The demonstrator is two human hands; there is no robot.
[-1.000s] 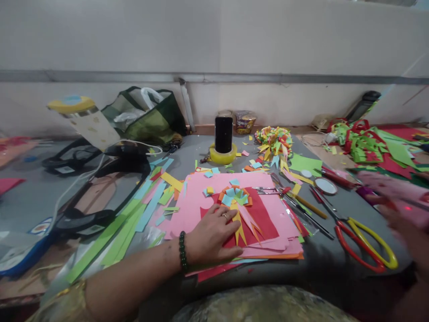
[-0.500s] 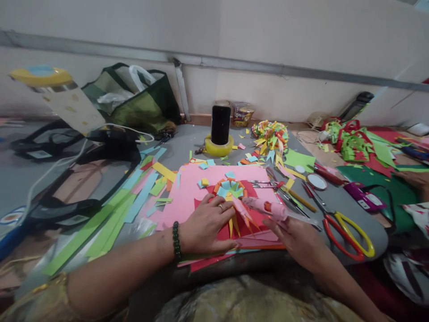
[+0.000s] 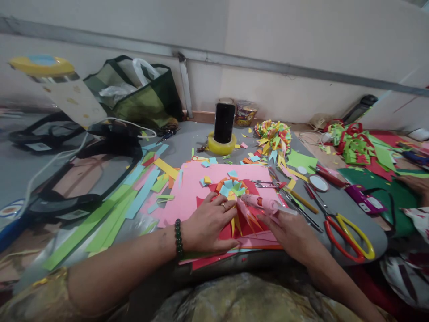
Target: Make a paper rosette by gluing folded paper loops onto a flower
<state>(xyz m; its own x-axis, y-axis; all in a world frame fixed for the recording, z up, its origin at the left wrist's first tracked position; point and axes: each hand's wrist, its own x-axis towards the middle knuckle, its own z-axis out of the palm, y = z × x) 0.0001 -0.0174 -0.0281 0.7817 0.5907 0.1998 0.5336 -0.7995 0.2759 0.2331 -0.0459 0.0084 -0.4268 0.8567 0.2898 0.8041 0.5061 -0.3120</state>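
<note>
My left hand lies palm down on red paper, fingers stretched out, thumb apart. Its fingertips rest by the lower edge of a paper rosette made of blue, green and orange folded strips. Pointed pink and yellow strips hang from the rosette. In my right hand is a pink glue gun, with a clear glue stick behind it. Its nozzle points left, close to the rosette's lower right side; whether it touches is unclear. Under the red paper is a pink sheet.
Tweezers and large scissors lie to the right, with a round mirror. Paper strips cover the left side. Behind stands a phone in a yellow tape roll. Another person's hand is far right.
The glue gun has moved slightly left and down, bringing its nozzle closer to the rosette. My left hand keeps its place on the paper. The whole view has shifted slightly.
</note>
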